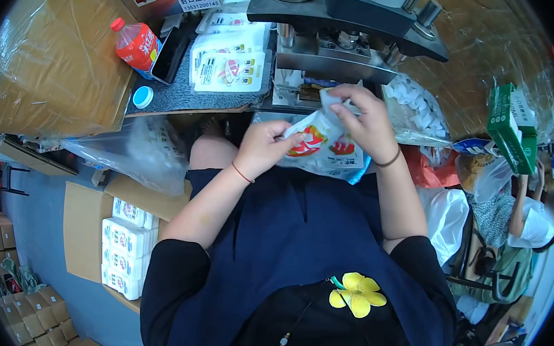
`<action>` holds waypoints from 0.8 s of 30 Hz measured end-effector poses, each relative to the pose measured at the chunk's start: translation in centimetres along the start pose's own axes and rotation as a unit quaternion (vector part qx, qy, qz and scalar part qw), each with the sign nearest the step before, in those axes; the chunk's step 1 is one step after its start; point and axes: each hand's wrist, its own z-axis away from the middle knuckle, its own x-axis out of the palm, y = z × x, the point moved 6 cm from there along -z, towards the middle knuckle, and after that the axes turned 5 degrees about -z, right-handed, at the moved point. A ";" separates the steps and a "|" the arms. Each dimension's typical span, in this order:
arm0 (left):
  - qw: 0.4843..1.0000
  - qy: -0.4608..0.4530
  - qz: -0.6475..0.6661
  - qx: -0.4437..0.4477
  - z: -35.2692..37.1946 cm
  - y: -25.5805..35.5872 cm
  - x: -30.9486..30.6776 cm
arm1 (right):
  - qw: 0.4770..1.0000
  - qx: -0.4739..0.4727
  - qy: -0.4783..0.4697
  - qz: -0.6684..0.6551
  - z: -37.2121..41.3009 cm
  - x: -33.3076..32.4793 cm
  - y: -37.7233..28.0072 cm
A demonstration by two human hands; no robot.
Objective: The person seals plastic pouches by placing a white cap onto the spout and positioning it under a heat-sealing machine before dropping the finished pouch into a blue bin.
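Observation:
In the head view, a white printed pouch with red and yellow artwork is held over my lap, tilted, in front of the press. My left hand is closed on its left edge, thumb on top. On the other side, my right hand pinches a pale upper corner with thumb and fingers. Clear plastic and a bluish edge show below the pouch. Directly beyond my hands stands the metal press. Similar white pouches lie in overlapping piles on the worktop to the left.
A red-capped drink bottle, a dark phone and a blue-white cap sit at the left. An open carton holds packed pouches. At right are a bag of white pieces, a green box and another person.

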 end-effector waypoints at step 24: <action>0.993 0.106 0.023 -0.047 -5.9 -2.7 -0.6 | 0.920 0.037 0.037 0.388 3.8 -9.2 11.5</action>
